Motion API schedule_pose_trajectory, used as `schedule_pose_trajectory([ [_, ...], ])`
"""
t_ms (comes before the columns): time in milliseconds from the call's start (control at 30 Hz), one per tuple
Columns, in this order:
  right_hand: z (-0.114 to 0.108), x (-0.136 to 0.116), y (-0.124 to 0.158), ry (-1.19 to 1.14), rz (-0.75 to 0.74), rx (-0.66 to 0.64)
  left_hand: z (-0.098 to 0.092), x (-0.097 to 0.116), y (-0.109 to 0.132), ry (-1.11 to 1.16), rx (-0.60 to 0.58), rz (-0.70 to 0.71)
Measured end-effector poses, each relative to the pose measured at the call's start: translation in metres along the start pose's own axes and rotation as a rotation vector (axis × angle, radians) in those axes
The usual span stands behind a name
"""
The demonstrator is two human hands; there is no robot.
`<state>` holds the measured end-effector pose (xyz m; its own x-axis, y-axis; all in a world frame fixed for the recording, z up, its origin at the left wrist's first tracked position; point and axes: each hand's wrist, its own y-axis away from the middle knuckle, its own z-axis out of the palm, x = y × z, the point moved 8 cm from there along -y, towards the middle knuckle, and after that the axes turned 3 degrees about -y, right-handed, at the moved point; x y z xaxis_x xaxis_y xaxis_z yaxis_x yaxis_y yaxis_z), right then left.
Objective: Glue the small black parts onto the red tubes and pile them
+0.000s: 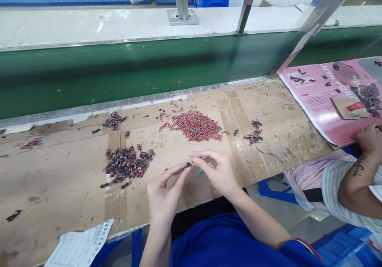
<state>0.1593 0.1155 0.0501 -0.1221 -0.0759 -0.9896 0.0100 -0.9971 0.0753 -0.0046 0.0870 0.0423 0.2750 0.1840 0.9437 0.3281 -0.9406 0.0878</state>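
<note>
My left hand [167, 185] pinches a small dark part [187, 165] between thumb and fingertips. Close against it, my right hand [215, 169] is closed on a tiny red piece [192, 161]; its exact kind is too small to make out. Just beyond the hands lies a pile of small red-and-silver pieces [197, 126]. To the left of my left hand is a heap of dark parts with red bits [128, 162]. A small blue object [201, 172] shows partly beneath my right hand.
Cardboard [74, 179] covers the bench, backed by a green belt [119, 68]. Smaller dark clusters lie at [the left] pile [114, 120] and right pile [254, 133]. A paper sheet [80, 245] sits front left. At right, a co-worker's hand [370, 139] rests near a pink poster [316, 108].
</note>
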Motion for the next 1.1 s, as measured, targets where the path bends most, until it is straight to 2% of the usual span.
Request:
schedule_pose_trajectory([
  [100,0.005,0.008,0.002,-0.119,0.081,-0.014,0.001,0.005,0.002,0.005,0.001,0.008],
  [267,0.009,0.015,0.003,-0.2,0.114,-0.013,0.002,0.012,0.005,0.023,0.009,0.034],
  [433,0.009,0.012,0.005,-0.207,0.006,0.0,0.004,0.011,0.004,0.076,-0.015,0.012],
  [600,0.004,0.006,0.006,-0.173,-0.082,0.01,0.012,0.01,0.002,0.166,-0.115,-0.022],
  [700,0.002,0.004,0.006,-0.148,-0.121,0.021,0.013,0.011,0.002,0.192,-0.124,-0.027],
  [1100,0.003,0.004,0.005,-0.143,-0.11,0.007,0.014,0.013,0.004,0.152,-0.102,0.0],
])
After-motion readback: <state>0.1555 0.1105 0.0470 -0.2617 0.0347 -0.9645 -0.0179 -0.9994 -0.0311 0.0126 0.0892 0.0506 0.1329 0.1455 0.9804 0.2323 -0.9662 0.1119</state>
